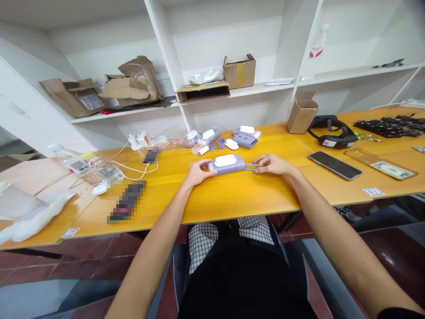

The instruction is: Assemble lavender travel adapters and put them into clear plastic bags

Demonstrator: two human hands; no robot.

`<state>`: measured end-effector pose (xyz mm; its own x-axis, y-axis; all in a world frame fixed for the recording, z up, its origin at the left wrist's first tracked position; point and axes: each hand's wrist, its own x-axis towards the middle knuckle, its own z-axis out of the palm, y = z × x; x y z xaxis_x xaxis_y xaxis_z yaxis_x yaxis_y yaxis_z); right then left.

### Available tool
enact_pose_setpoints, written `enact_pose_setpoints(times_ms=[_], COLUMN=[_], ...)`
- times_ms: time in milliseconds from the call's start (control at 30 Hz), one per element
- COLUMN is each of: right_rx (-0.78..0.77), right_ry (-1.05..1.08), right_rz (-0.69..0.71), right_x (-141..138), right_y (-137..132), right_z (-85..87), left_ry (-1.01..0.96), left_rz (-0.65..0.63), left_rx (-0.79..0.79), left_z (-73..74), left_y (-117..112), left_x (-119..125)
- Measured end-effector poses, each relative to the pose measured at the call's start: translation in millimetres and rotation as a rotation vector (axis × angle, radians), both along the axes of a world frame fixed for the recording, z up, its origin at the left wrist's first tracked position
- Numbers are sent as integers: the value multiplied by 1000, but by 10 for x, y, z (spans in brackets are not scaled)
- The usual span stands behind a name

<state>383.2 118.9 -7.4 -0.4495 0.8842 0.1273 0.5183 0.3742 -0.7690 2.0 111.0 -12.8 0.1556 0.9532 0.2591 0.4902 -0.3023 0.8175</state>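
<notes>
A lavender perforated case [236,165] with a white oval piece [225,161] on top lies on the yellow table in front of me. My left hand [198,172] grips its pale left end between thumb and fingers. From its right end runs a thin lavender strap loop [251,167], pinched by the fingers of my right hand [271,164]. Just beyond are similar lavender cases [245,141], another white oval piece [231,144], a small lavender cup-like part [221,142] and a short white cylinder [203,150].
To the right are a phone [335,165], a black headset [334,133], an open cardboard box [302,114] and a clear tray [381,164] with a banknote. Leftward lie a white cable [136,178], a plastic bottle [89,170] and a blurred-out dark item [128,201]. White shelves [265,91] stand behind.
</notes>
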Motion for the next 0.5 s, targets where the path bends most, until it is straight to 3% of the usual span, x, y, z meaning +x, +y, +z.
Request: enact_pose_setpoints(times_ms=[100, 200, 500], right_rx=[-8, 44, 142], right_ry=[5, -32, -25], right_rz=[131, 174, -34], right_x=[-54, -151, -348], right_y=[-41, -82, -83], right_z=[40, 30, -26], left_ry=[40, 59, 65], left_rz=[54, 80, 61], left_rx=[22, 60, 80], left_z=[-2, -4, -4], left_y=[6, -1, -14], left_x=[17, 40, 39])
